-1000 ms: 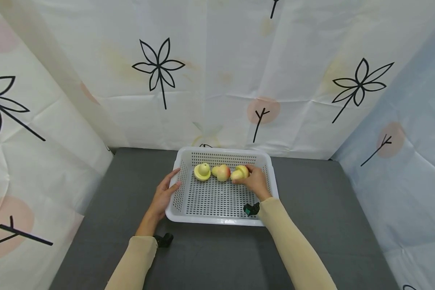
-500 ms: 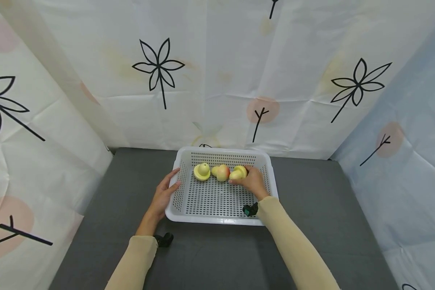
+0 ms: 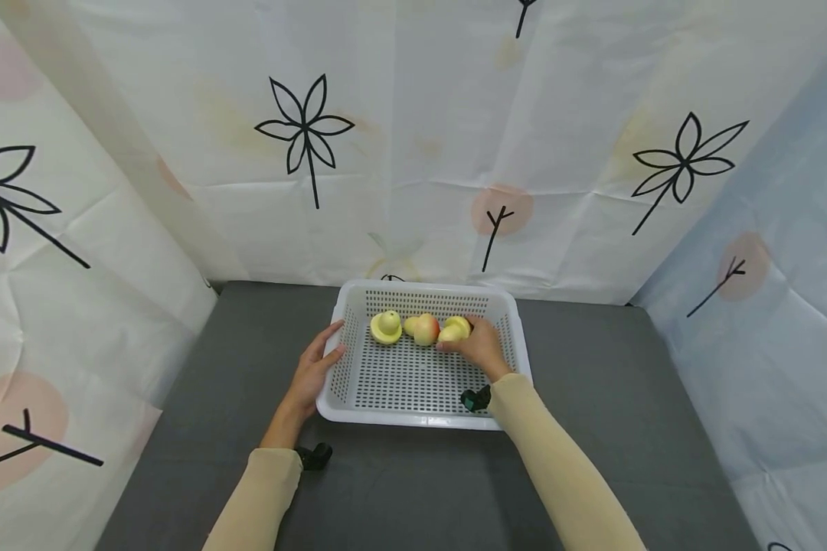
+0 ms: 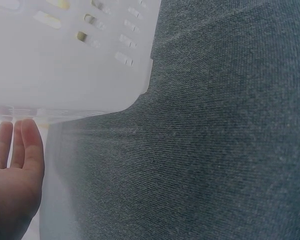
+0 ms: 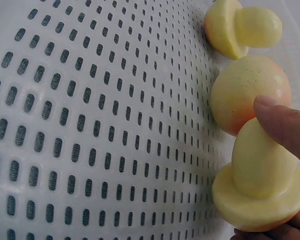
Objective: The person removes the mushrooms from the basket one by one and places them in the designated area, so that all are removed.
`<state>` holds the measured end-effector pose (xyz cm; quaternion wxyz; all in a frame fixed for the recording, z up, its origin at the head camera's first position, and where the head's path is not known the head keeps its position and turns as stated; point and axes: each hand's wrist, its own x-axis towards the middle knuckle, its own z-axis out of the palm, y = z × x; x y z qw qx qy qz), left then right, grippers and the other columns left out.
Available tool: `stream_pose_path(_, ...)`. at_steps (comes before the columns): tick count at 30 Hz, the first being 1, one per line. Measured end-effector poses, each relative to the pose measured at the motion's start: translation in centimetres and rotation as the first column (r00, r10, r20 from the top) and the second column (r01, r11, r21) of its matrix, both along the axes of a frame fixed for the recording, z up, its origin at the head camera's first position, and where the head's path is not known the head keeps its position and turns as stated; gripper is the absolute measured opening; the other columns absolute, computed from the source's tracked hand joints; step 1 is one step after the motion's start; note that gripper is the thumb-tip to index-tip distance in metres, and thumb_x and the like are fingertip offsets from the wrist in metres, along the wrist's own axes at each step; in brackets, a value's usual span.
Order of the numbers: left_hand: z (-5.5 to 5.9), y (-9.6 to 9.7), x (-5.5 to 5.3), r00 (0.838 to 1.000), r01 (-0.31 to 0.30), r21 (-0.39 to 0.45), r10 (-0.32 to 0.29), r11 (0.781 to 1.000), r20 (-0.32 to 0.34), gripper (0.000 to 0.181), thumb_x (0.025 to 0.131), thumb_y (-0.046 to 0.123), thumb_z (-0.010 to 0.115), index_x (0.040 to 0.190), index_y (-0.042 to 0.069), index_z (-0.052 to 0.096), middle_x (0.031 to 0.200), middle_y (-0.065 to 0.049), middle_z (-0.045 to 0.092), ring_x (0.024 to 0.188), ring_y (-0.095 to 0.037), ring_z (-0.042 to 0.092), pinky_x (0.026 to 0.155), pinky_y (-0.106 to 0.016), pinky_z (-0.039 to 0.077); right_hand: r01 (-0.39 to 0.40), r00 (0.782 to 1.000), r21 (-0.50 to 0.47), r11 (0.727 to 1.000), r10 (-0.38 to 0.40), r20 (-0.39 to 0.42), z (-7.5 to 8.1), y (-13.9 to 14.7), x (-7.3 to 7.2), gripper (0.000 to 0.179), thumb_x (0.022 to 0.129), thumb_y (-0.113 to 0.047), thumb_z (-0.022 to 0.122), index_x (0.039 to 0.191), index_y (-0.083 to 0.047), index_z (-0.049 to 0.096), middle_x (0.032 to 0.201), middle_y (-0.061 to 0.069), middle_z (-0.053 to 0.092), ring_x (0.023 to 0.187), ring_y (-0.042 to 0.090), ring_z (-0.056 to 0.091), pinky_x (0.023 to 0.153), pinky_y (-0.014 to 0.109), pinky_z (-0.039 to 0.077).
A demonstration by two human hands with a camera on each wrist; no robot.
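A white perforated plastic basket [image 3: 393,415] stands on the table. My left hand [image 3: 310,371] rests at its left rim, fingers straight and thumb apart; the left wrist view shows the fingertips [image 4: 31,131] right at the rim's edge. My right hand [image 3: 482,344] holds a pale yellow mushroom [image 5: 262,162], thumb [image 5: 272,107] by the stem and other fingers at the cap's far side, partly hidden. Beside it lies a round, red-blushed, peach-like piece [image 3: 426,330], with a yellow lobe [image 3: 410,325] on its left. Another pale yellow mushroom [image 3: 387,327] sits farther left.
The dark grey table [image 3: 413,490] extends around the basket. Printed white cloth [image 3: 420,145] hangs behind it, with more cloth at both sides. A small black device [image 3: 315,457] is worn on the left wrist, and another [image 3: 476,399] on the right.
My right hand has shifted slightly left with the mushroom, toward the peach-like piece. The left hand stays at the basket's rim. The head view has moved a little.
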<state>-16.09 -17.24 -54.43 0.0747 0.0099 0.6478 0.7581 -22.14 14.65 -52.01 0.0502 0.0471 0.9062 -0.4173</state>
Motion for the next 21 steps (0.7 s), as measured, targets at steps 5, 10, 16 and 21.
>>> stream_pose_path(5, 0.1, 0.1, 0.0, 1.000, -0.001, -0.003, 0.001, 1.000, 0.011, 0.053, 0.107, 0.022, 0.055, 0.157, 0.022, 0.039, 0.155, -0.012, 0.042, 0.124, -0.047, 0.050, 0.090, -0.050, 0.051, -0.010, 1.000, -0.025, 1.000, 0.010, 0.004, 0.5, 0.2, 0.0, 0.088, 0.073, -0.026, 0.094, 0.144, 0.005, 0.051, 0.130, 0.022, 0.062, 0.114, 0.036, 0.060, 0.097, 0.047, 0.048)
stream_pose_path(10, 0.2, 0.0, 0.1, 1.000, -0.004, -0.001, 0.004, 1.000, 0.014, 0.053, 0.107, 0.022, 0.056, 0.157, 0.022, 0.039, 0.154, -0.012, 0.043, 0.122, -0.047, 0.051, 0.088, -0.050, 0.052, -0.033, 0.999, -0.046, 0.998, 0.032, -0.026, 1.7, 0.3, 0.2, 0.089, 0.073, -0.025, 0.094, 0.145, 0.004, 0.051, 0.132, 0.022, 0.061, 0.116, 0.036, 0.059, 0.099, 0.048, 0.047)
stream_pose_path(16, 0.2, 0.0, 0.0, 1.000, -0.006, -0.010, 0.006, 1.000, 0.016, 0.054, 0.107, 0.022, 0.055, 0.158, 0.021, 0.038, 0.155, -0.014, 0.041, 0.123, -0.048, 0.050, 0.090, -0.053, 0.051, -0.076, 0.996, -0.130, 0.989, 0.068, -0.063, 3.1, 0.3, 0.7, 0.092, 0.074, -0.021, 0.093, 0.148, 0.005, 0.046, 0.137, 0.021, 0.059, 0.121, 0.035, 0.058, 0.101, 0.048, 0.047)
stream_pose_path(21, 0.2, 0.0, 0.1, 1.000, -0.008, -0.014, 0.009, 1.000, 0.017, 0.053, 0.107, 0.022, 0.055, 0.158, 0.021, 0.039, 0.155, -0.013, 0.041, 0.123, -0.048, 0.049, 0.089, -0.053, 0.051, -0.117, 0.991, -0.198, 0.973, 0.100, -0.093, 3.8, 0.6, 1.3, 0.094, 0.075, -0.022, 0.093, 0.151, 0.003, 0.043, 0.142, 0.020, 0.056, 0.129, 0.034, 0.055, 0.105, 0.047, 0.045)
